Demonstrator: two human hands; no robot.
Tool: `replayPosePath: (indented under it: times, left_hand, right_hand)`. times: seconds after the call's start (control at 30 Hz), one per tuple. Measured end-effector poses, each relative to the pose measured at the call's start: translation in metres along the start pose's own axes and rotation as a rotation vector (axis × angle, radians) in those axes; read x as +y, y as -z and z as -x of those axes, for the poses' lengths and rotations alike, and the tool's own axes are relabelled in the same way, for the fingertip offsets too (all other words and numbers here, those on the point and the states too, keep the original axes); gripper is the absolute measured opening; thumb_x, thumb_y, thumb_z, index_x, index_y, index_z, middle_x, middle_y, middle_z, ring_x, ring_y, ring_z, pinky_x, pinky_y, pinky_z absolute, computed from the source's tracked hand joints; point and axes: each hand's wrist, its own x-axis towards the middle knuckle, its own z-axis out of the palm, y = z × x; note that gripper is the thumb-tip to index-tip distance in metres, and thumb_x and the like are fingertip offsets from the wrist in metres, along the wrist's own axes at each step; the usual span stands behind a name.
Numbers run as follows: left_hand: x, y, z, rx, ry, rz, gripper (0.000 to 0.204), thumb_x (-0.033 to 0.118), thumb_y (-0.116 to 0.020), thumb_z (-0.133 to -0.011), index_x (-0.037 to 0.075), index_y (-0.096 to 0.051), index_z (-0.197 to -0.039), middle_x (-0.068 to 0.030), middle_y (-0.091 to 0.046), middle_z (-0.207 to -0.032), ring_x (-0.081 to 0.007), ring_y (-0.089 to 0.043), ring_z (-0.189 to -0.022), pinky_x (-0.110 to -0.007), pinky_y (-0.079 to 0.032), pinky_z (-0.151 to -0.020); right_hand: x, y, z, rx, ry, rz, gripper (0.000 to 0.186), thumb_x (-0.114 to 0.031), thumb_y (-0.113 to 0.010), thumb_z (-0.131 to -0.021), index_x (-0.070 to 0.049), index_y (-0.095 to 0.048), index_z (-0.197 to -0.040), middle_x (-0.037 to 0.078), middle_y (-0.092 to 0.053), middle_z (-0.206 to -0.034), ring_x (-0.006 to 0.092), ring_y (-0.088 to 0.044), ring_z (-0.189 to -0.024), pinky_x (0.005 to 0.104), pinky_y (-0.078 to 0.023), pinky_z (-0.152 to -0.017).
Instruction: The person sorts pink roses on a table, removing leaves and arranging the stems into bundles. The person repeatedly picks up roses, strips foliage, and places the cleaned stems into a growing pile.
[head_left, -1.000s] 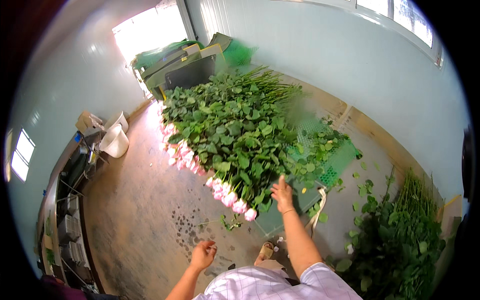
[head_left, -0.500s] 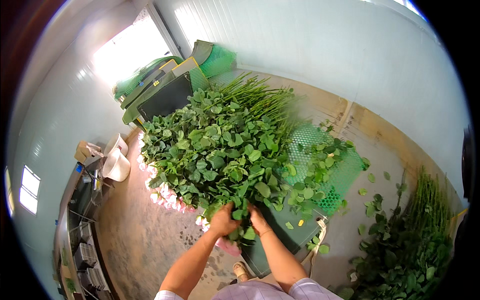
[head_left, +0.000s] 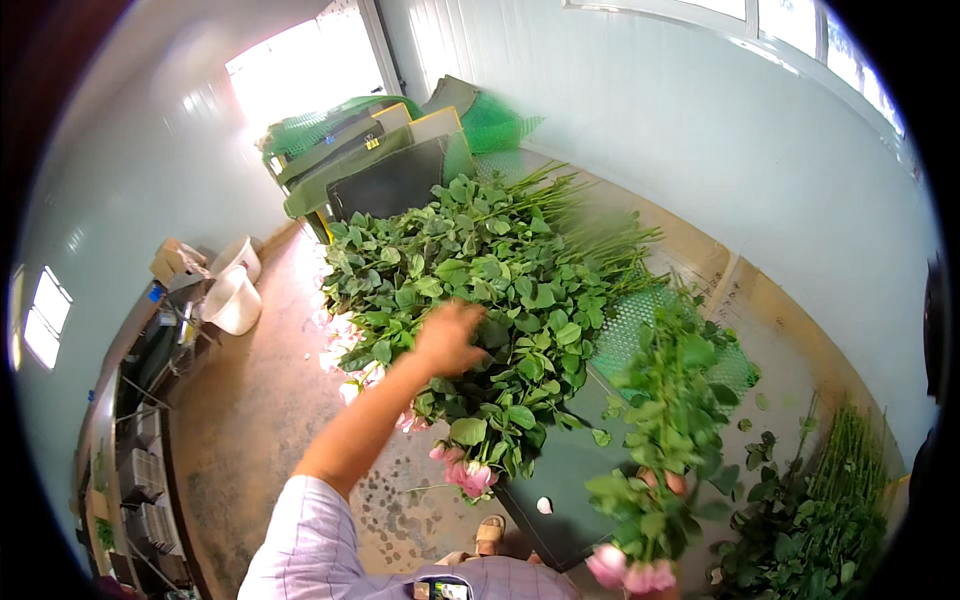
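Note:
A big heap of leafy rose stems (head_left: 480, 270) lies before me, its pink blooms (head_left: 470, 475) along the left and near edges. Over the middle of this heap my left hand (head_left: 450, 338) reaches out, fingers apart and nothing held. On the right, my right hand (head_left: 663, 482) is closed round a bunch of roses (head_left: 665, 400). That bunch has its pink heads toward me and its leafy stems pointing away. Its leaves hide most of the right hand.
Green netting (head_left: 630, 325) and a dark green board (head_left: 560, 480) lie beside the heap. More cut stems (head_left: 825, 500) rest at the lower right. Padded panels (head_left: 390, 170) stand behind. White buckets (head_left: 233, 300) and a shelf rack (head_left: 140, 450) line the left. A loose petal (head_left: 544, 505) lies near my foot.
Both hands were together at the heap's near edge. My right hand has swung right with a bunch of roses; the left has moved farther out over the heap. The view has shifted.

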Motion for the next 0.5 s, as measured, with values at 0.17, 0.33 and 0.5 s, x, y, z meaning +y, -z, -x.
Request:
replayPosePath:
  times: [0.17,0.33,0.5]
  left_hand:
    - [-0.117,-0.017,-0.013,-0.157,0.204,-0.111,0.098,0.065,-0.067,-0.061,0.011,-0.034,-0.137,-0.0196,-0.050,-0.124,-0.0368,-0.045,-0.118,-0.044,-0.034,-0.099]
    - [-0.099,-0.029,-0.006,-0.140,0.059,-0.179,0.070,0.045,-0.069,-0.066,0.001,-0.047,-0.117,-0.0205,-0.056,-0.109,-0.0347,-0.054,-0.105,-0.044,-0.040,-0.091]
    - [-0.082,-0.018,-0.009,-0.019,-0.034,-0.083,0.037,0.017,-0.062,-0.068,0.001,-0.052,-0.100,-0.0200,-0.061,-0.095,-0.0344,-0.060,-0.091,-0.042,-0.048,-0.076]
  right_hand:
    - [-0.007,-0.004,0.066,0.249,-0.068,0.151,0.041,-0.023,-0.061,-0.084,-0.002,-0.052,-0.118,0.009,-0.056,-0.107,0.0194,-0.056,-0.095,0.0333,-0.048,-0.076]
    - [-0.033,-0.015,0.087,0.430,-0.078,0.253,0.040,-0.018,-0.063,-0.083,-0.002,-0.052,-0.118,0.009,-0.057,-0.105,0.0195,-0.056,-0.094,0.0338,-0.050,-0.075]
    - [-0.018,0.033,0.010,0.520,0.349,0.452,0.043,-0.010,-0.066,-0.080,-0.002,-0.052,-0.120,0.009,-0.059,-0.104,0.0205,-0.058,-0.091,0.0334,-0.050,-0.078]
